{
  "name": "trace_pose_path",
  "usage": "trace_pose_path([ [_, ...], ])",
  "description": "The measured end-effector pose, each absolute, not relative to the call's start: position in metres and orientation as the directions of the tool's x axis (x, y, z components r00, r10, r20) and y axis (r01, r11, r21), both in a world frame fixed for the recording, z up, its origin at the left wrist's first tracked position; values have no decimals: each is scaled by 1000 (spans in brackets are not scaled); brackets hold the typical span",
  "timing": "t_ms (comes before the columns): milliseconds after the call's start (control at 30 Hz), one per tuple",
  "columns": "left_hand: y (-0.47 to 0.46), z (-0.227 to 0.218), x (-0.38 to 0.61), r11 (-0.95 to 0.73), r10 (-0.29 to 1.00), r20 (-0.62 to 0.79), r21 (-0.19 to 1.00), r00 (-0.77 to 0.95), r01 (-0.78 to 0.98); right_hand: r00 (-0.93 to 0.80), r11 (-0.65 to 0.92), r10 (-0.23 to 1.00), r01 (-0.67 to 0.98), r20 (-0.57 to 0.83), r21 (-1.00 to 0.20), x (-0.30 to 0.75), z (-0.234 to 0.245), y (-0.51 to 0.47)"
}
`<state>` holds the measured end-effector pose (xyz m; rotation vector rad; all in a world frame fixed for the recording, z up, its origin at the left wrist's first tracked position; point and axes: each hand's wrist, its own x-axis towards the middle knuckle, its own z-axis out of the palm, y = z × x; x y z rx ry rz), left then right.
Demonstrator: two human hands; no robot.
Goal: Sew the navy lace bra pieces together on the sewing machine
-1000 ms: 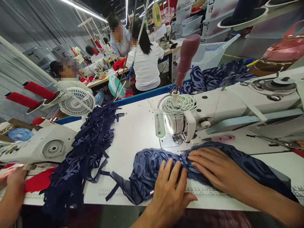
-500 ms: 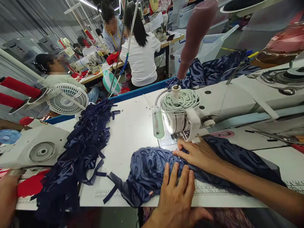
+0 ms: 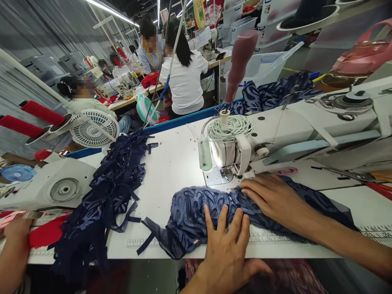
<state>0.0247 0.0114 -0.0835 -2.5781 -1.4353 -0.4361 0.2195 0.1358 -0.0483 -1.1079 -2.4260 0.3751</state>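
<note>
Your left hand (image 3: 226,243) lay splayed on navy lace fabric (image 3: 188,210); your right hand (image 3: 272,195) rested outstretched there, the sewing machine (image 3: 271,124) just beyond it.

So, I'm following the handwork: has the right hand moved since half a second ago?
Yes: the right hand has shifted to the right, away from the sewing machine's metal plate.

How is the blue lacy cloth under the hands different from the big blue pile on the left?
The lacy cloth is spread out fairly flat, while the pile is bunched in a long heap. The left hand and right hand rest on the lacy cloth; neither touches the pile. The lacy cloth lies on the table, but the pile hangs over its front edge. Both are dark blue with thin strips sticking out.
</note>
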Motion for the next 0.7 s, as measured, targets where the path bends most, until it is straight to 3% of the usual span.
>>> trace_pose_path([
  [167, 11, -77, 26, -529, 811, 320, 44, 490, 847, -698, 832, 555, 476, 452, -286, 233, -47, 107],
  [400, 33, -61, 21, -458, 832, 442, 207, 335, 865, -748, 859, 511, 463, 424, -220, 214, -48, 113],
  [700, 48, -84, 7, -467, 832, 380, 86, 404, 880, -789, 887, 434, 460, 435, -50, 206, -74, 123],
])
